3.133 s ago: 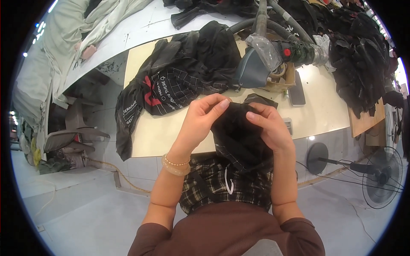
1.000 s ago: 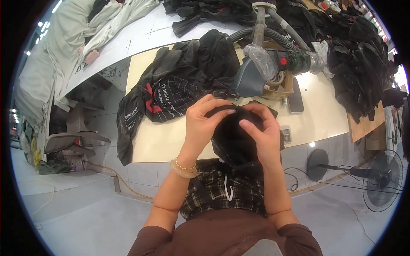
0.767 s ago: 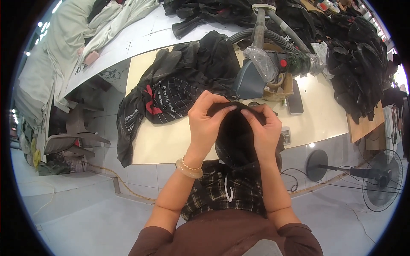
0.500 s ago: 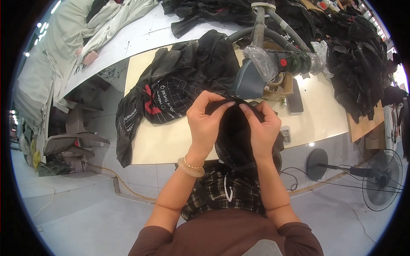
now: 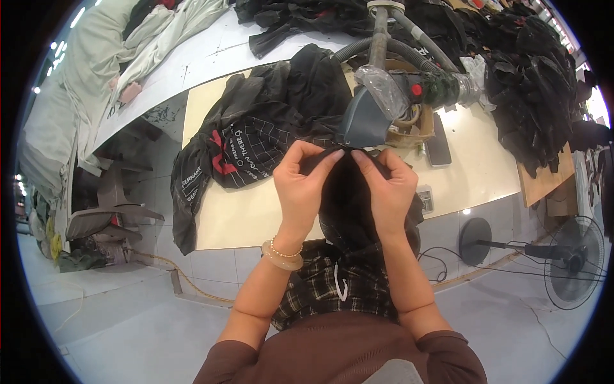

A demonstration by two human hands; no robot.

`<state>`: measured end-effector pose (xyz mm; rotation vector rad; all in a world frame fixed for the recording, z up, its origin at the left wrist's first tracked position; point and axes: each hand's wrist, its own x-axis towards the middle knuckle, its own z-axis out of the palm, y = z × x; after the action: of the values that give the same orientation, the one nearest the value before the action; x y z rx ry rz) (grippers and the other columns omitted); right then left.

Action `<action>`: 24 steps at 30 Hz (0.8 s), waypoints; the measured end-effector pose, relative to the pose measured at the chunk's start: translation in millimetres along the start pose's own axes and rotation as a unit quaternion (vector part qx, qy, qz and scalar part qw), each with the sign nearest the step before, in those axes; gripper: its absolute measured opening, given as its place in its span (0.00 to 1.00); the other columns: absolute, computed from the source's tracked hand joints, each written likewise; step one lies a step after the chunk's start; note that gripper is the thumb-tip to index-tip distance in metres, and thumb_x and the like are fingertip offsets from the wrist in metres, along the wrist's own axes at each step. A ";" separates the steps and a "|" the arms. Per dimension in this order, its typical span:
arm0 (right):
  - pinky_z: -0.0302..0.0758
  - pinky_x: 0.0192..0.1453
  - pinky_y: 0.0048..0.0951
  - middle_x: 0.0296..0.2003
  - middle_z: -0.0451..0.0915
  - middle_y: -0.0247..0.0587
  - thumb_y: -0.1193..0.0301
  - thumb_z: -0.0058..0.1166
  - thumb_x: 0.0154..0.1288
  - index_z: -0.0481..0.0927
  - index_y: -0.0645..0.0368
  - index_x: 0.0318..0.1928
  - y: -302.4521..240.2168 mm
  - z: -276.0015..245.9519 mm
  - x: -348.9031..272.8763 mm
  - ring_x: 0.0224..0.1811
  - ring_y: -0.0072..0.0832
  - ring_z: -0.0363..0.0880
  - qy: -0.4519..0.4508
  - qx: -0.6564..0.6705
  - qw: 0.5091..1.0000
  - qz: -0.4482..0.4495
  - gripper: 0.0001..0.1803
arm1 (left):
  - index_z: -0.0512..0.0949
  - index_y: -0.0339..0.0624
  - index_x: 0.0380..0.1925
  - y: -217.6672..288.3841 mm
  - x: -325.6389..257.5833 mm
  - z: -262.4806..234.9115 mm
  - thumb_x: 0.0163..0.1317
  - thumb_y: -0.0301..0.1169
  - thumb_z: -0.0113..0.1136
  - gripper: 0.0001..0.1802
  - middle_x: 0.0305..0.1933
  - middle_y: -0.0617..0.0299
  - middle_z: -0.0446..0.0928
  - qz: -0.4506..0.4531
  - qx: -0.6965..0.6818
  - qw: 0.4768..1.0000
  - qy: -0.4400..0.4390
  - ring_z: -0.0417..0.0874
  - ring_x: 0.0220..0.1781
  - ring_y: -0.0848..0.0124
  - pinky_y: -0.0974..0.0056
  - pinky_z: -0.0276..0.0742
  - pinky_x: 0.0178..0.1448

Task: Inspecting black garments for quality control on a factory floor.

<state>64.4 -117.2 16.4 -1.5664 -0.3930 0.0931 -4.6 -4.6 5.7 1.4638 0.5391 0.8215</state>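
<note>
A black garment [image 5: 348,201] hangs down from both my hands over the near edge of the table. My left hand [image 5: 299,182] pinches its upper edge between thumb and fingers. Close beside it, my right hand [image 5: 389,192] pinches the same edge, the two thumbs nearly meeting. Which part of the garment this is I cannot tell. Just beyond my fingertips stands the blue-grey head [image 5: 364,121] of a machine with a clear plastic wrap [image 5: 384,89]. Left of my hands lies a black garment with white print and a red figure [image 5: 256,150].
A cardboard box [image 5: 409,134], a dark flat phone-like slab [image 5: 439,144] and a small metal case [image 5: 425,198] are on the cream table [image 5: 480,179]. Dark garments [image 5: 534,96] heap at the right. A floor fan [image 5: 572,259] stands right, a chair [image 5: 112,214] left.
My thumbs have drawn closer together along the garment's edge. The whole view has shifted slightly; the table items look unmoved.
</note>
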 end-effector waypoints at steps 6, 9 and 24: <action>0.61 0.30 0.18 0.20 0.71 0.22 0.75 0.70 0.62 0.78 0.67 0.26 -0.2 -2.4 1.8 0.27 0.10 0.61 0.007 0.004 1.000 0.011 0.13 | 0.79 0.35 0.28 -0.6 0.8 0.4 0.57 0.24 0.74 0.10 0.28 0.68 0.80 0.011 0.007 1.000 -0.008 0.75 0.32 0.83 0.74 0.71 0.38; 0.58 0.29 0.19 0.20 0.68 0.20 0.74 0.70 0.62 0.76 0.66 0.25 2.5 -7.1 1.4 0.26 0.10 0.59 0.013 0.007 1.000 0.014 0.15 | 0.79 0.35 0.28 -1.0 1.1 3.8 0.57 0.24 0.74 0.10 0.28 0.68 0.80 0.009 -0.003 1.000 -0.013 0.75 0.31 0.83 0.74 0.71 0.37; 0.64 0.32 0.19 0.21 0.74 0.23 0.74 0.71 0.61 0.81 0.68 0.30 1.4 -8.9 2.2 0.27 0.11 0.64 0.010 -0.006 1.000 0.016 0.11 | 0.79 0.34 0.27 -2.8 4.8 -0.2 0.56 0.25 0.75 0.11 0.26 0.68 0.80 -0.003 0.019 1.000 -0.016 0.75 0.30 0.84 0.74 0.70 0.34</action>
<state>69.4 -124.9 15.8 -1.5849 -0.3521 0.0997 -1.2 -0.6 3.8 1.5077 0.5372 0.7847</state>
